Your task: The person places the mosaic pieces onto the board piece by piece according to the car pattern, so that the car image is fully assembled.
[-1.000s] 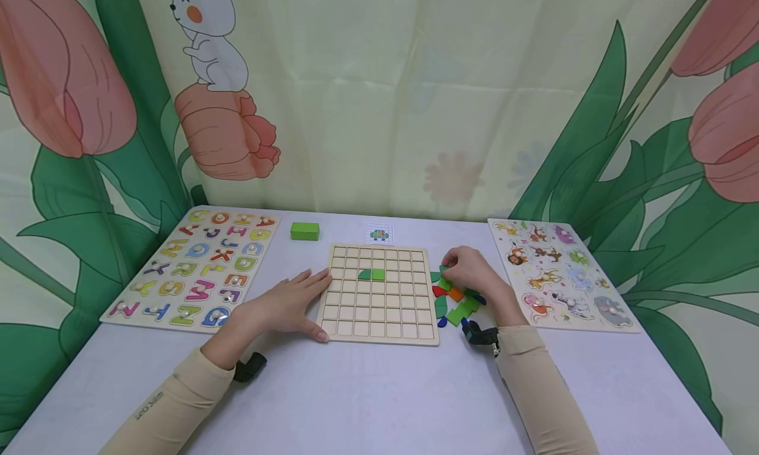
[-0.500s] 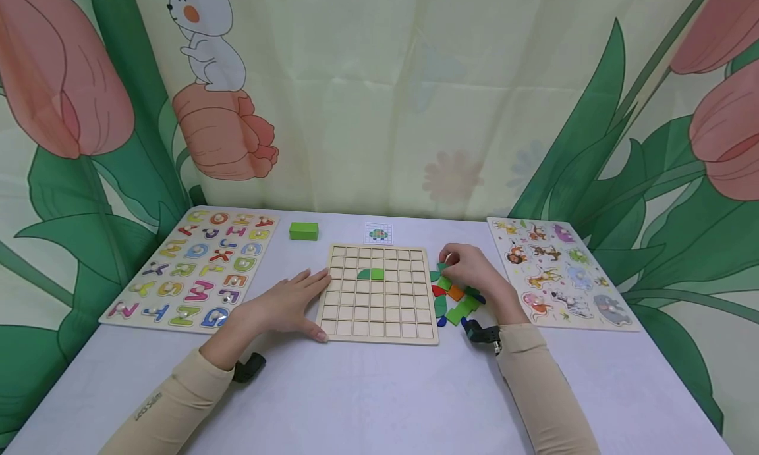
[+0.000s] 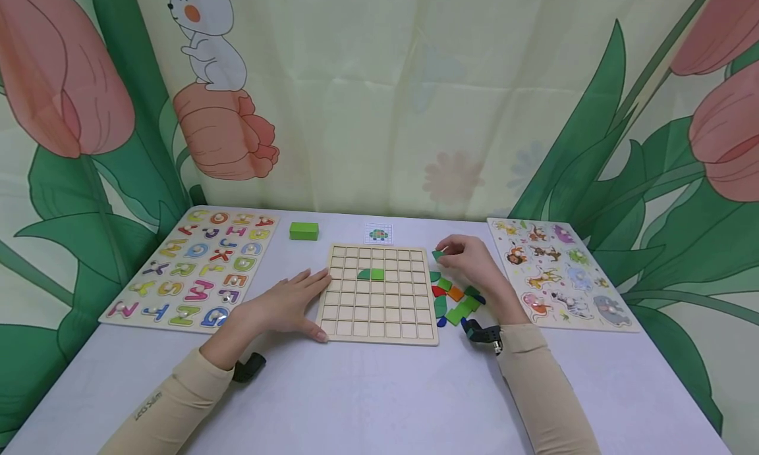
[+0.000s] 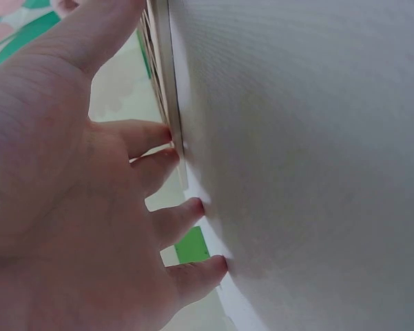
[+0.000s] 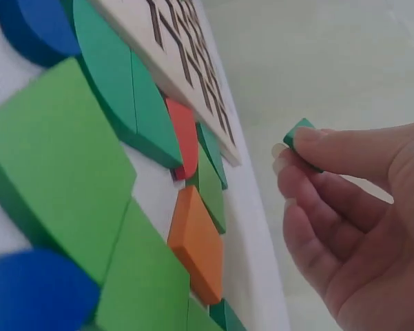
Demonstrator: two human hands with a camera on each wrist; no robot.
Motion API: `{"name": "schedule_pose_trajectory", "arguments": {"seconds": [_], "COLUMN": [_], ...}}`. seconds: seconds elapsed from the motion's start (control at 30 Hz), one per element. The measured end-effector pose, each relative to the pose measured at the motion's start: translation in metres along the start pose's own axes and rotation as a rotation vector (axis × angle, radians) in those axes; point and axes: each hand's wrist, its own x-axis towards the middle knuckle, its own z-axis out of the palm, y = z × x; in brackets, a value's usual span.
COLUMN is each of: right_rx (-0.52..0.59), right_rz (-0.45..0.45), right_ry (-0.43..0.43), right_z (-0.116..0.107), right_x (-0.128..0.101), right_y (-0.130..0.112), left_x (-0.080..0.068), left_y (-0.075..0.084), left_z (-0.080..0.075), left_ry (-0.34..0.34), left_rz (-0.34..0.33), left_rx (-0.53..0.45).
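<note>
kids' play spot, w/ abc board [image 3: 198, 260] (& bunny-print backdrop [image 3: 356, 106]).

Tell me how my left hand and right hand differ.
The left hand has its fingers spread, while the right hand pinches a dark green piece. The left hand is at the left edge of the board; the right hand is beyond its right edge. Both come out of beige sleeves.

green piece [image 3: 437, 254] partly hidden by right hand [image 3: 470, 263], sleeves [image 3: 547, 386] cut off
</note>
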Motion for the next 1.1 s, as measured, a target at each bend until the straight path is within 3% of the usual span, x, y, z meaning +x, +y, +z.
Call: {"name": "schedule_pose_trajectory", "arguments": {"seconds": [0.37,0.6,0.93,1.1], "right_rx": [0.078,0.032,0.028,-0.035], "right_rz": [-0.039,-0.020,-0.012,-0.029], "right_ry": [0.038,0.032,-0.082,-0.090], "right_z": [0.018,0.038,0.063,0.067], "right_x": [0.002,0.001,-0.003,-0.003], "right_y": [-0.013,-0.024,-0.034,-0.037], "left_x": [-0.001,-0.001,-0.002,-0.002], "left_y": [0.000,0.000,0.002,0.001], "left_z": [0.000,-0.001,-0.001,-0.001], "left_ry": [0.000,0.002,0.002,0.002], "left_rz": [0.001,-0.002,0.003,-0.001], "left_rx": [-0.006,-0.005,-0.008,-0.011]}}
